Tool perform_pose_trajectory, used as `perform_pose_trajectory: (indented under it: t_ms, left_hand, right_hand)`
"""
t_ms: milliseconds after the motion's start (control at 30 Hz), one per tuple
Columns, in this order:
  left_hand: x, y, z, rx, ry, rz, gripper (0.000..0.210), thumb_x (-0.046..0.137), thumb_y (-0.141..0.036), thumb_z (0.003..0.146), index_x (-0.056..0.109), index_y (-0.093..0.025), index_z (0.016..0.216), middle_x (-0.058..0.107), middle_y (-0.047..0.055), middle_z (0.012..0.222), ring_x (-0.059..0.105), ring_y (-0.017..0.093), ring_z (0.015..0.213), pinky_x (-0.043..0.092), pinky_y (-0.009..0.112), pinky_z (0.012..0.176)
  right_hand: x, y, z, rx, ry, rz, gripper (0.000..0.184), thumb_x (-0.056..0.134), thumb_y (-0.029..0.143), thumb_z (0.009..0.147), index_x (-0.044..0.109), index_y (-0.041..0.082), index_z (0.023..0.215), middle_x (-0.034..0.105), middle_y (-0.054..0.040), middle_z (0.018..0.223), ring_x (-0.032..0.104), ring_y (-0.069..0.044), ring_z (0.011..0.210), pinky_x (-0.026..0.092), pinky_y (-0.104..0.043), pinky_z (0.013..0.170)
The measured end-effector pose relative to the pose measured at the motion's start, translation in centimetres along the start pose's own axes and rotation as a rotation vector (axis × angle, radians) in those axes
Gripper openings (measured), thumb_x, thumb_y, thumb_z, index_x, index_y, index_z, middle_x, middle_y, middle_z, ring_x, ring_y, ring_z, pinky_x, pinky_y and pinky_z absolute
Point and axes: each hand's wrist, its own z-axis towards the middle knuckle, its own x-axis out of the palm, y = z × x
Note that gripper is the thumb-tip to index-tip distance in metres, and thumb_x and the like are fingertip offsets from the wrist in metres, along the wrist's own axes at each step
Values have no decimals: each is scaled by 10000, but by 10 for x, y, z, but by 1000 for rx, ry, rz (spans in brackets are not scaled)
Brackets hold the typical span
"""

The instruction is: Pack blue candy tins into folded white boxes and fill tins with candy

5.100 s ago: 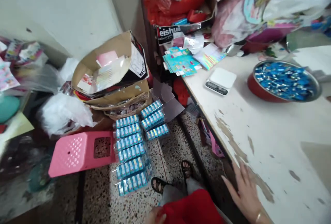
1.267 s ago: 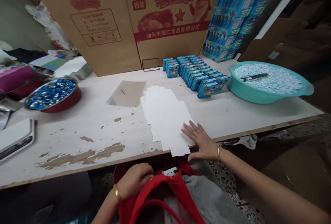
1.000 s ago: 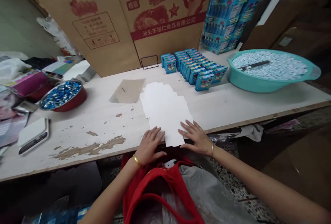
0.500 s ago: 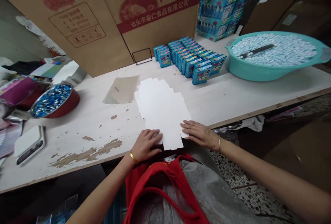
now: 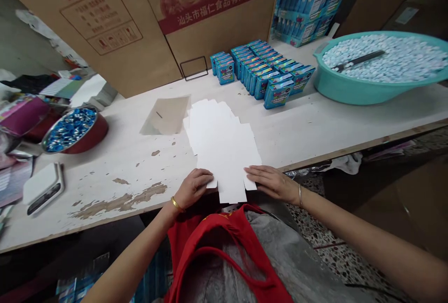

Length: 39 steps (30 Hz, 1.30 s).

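Note:
Several flat white cardboard box blanks (image 5: 222, 149) lie in an overlapping, fanned stack, plain side up. The nearest one has a tab reaching past the table's front edge. My left hand (image 5: 193, 187) is at its left flap, with bent fingers close together on the flap's edge and the thumb mostly hidden. On the opposite flap, my right hand (image 5: 275, 184) lies with its fingers stretched out flat, tips resting on the card. To the left of the stack's far end lies a thin translucent sheet (image 5: 164, 116) with a small dark mark.
Rows of small blue packets (image 5: 259, 72) stand at the back. A turquoise basin (image 5: 350, 92) of pale blue candies with a dark scoop (image 5: 364, 59) is at right. Left are a red bowl (image 5: 94, 137) of blue-wrapped pieces and a white scale (image 5: 44, 184). A large carton (image 5: 115, 27) stands behind.
My left hand has shifted outward to the left flap and drawn its thumb in, exposing the flap's corner. The right hand stays on its flap. The camera view has shifted slightly.

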Motion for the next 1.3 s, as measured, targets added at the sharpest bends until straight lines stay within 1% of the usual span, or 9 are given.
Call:
perform_pose_trajectory:
  t_ms: [100,200,333,467,567,733,900,1100,1300]
  left_hand:
    - [-9,-7,6,-33,-27,-71,191,486,-270,924,667,-209,933,678,62,986,609,167,922,485,337,847]
    - [-23,-28,22,-44,51,22,197,474,-306,945,658,-238,965,690,24,951,588,176,971,394,413,974]
    - [-23,-59,46,-90,269,349,217,445,-320,959,636,-222,926,650,23,919,543,218,999,259,617,1040]
    - [-1,-72,61,-207,359,617,173,460,-197,934,631,-197,919,617,61,969,529,274,992,250,761,952]
    - [6,-77,69,-267,387,652,215,444,-106,902,634,-193,952,599,93,1005,510,294,1022,412,660,888]
    - [-3,-82,83,-258,530,603,206,439,-136,904,641,-176,920,607,93,952,554,258,976,496,320,677]
    - [-4,-76,82,-215,475,597,204,414,-273,954,586,-198,1032,646,62,919,601,211,843,437,293,632]
    - [3,-64,68,-17,389,627,174,429,-164,928,601,-190,923,639,61,869,574,204,831,386,287,605]
    - [-11,-62,62,267,395,433,475,489,-587,868,624,-134,916,642,90,839,562,215,836,439,320,763]
  right_hand:
    - [0,6,12,128,-157,86,337,343,300,996,650,230,1115,673,-55,1176,586,-189,1101,484,-394,935]
    - [-10,25,26,271,-284,-74,314,383,327,986,678,221,1000,710,-64,1028,587,-227,983,478,-412,860]
    - [-23,56,36,325,-39,-517,287,393,216,969,659,194,865,688,-90,984,562,-252,887,421,-378,720]
    - [-14,70,38,417,99,-659,307,352,64,922,620,181,1014,640,-94,1082,546,-157,649,337,-297,538]
    - [-1,62,39,363,36,-666,328,340,63,920,591,185,1093,597,-111,1160,532,-136,614,349,-283,518]
    - [14,38,45,-45,-90,-570,284,376,78,933,568,101,1141,590,-87,802,520,-200,694,444,-297,589]
    - [12,25,40,-185,-134,-474,282,358,72,935,568,81,1123,601,-110,875,516,-197,749,480,-306,644]
    - [1,24,24,-223,11,-356,571,456,154,835,372,6,1381,521,-206,1265,512,-268,965,507,-422,810]
    - [15,25,28,-170,-179,-335,517,371,86,905,352,103,1422,613,-157,1150,565,-224,876,522,-387,757]
